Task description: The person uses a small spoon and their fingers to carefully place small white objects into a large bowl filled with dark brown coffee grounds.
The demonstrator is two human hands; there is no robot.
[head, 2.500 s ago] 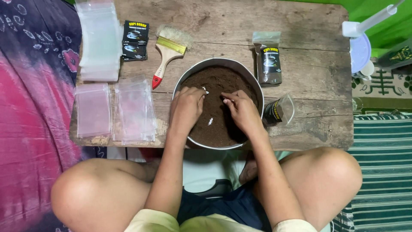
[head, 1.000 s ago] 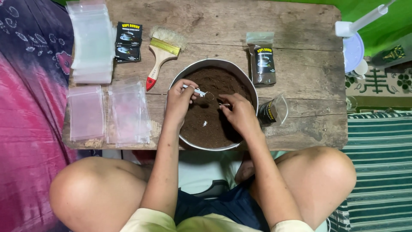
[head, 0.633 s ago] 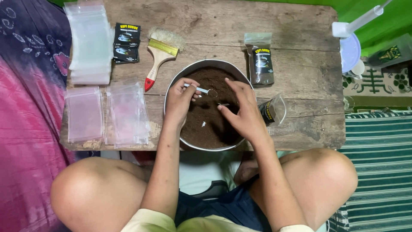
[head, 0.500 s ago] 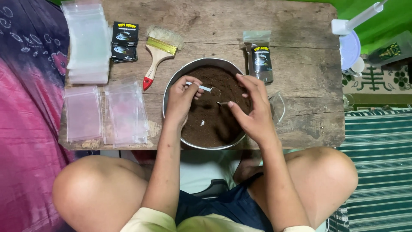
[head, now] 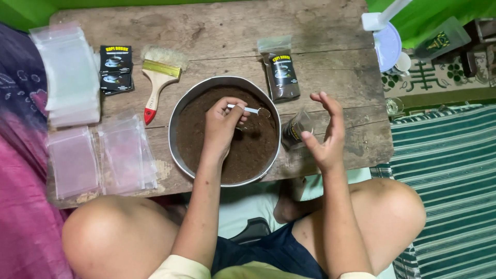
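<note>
Half a second back my right hand [head: 324, 135] was over the round metal bowl of dark brown powder [head: 226, 130]; now it has swung out past the bowl's right rim and hangs above the bare weathered planks of the low wooden table [head: 330, 36], palm turned inward, fingers spread and holding nothing. My left hand [head: 221, 124] has stayed over the bowl, pinching the thin handle of a small metal measuring spoon [head: 252, 110], whose little scoop carries a mound of the powder just inside the upper right rim. Just beside my right hand, a small clear plastic pouch partly filled with powder [head: 295, 129] lies tilted by the bowl's outer wall. Above it a filled clear pouch with a black label [head: 280, 70] lies flat. Left of the bowl sit a wooden paintbrush with pale bristles and a red-tipped handle [head: 157, 82], a stack of black printed labels [head: 115, 67], and soft heaps of empty clear zip bags [head: 98, 155] running to the table's left edge. The near edge under the bowl is cracked and crumbly; open plank lies to the right.
</note>
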